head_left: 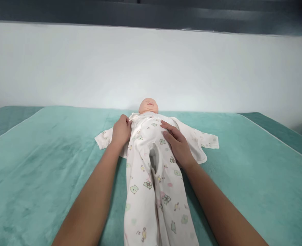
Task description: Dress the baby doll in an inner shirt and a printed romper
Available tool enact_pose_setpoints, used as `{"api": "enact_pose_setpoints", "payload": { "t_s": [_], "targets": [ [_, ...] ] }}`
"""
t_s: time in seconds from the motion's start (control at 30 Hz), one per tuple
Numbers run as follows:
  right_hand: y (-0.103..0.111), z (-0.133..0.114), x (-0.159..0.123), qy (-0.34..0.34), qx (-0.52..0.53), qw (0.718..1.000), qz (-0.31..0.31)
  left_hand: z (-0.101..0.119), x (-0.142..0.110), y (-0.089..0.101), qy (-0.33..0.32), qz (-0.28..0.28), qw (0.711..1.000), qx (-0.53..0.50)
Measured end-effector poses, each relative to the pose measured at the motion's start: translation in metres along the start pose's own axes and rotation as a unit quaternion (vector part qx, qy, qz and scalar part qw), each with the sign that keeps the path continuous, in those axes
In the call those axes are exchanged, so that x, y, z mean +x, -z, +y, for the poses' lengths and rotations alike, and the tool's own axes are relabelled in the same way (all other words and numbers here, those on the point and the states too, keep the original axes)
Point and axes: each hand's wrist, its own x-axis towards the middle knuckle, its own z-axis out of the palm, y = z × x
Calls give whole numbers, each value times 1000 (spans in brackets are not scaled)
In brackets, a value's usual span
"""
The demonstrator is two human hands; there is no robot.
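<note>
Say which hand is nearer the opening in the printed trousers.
Right. The right hand lies on the trousers, just up and right of the opening; the left hand is farther off, at their upper left edge.

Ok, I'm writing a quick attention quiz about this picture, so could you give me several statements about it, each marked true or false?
1. The doll's head is at the end nearest the white wall. True.
2. The left hand covers the doll's face. False: it is at the upper edge of the printed pants, and the face shows.
3. The right hand touches the printed pants. True.
4. Both sleeves of the top are folded across the doll's chest. False: they are spread out to the sides.
5. The cloth underneath is red. False: it is blue-green.
6. The printed pants have an opening between the legs. True.
</note>
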Motion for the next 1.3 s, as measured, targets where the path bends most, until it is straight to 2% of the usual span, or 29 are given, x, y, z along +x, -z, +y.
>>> {"api": "enact_pose_setpoints", "payload": {
  "t_s": [0.07,0.23,0.33,0.43,0.53,0.63,0.7,0.8,0.87,0.97,1.1,1.3],
  "targets": [
    [-1,-1,0,3,-8,1000,0,-1,-1,-6,-11,25,1000,13],
    [0,-2,0,2,-18,1000,5,-3,-8,-14,-106,37,993,29],
    [2,0,2,1,-24,1000,5,-4,-18,-14,-99,44,994,5],
    [4,3,4,4,-25,1000,10,-2,-43,-9,-84,69,993,-55],
    [5,7,3,7,-7,1000,12,6,-96,6,-55,94,989,-104],
    [6,10,0,14,3,1000,9,19,-173,29,30,79,980,-180],
    [7,10,-2,18,4,1000,6,27,-226,43,53,64,973,-217],
    [8,11,-2,18,10,1000,-2,36,-290,54,16,39,976,-213],
    [8,12,-2,20,14,1000,-5,41,-316,55,-15,15,982,-187],
    [9,16,-1,31,19,999,-1,50,-332,51,-26,22,987,-159],
    [9,20,-1,44,25,999,-1,59,-333,52,-26,64,989,-131],
    [8,17,-2,30,38,999,-4,68,-335,81,-60,91,990,-88]
  ]
}}
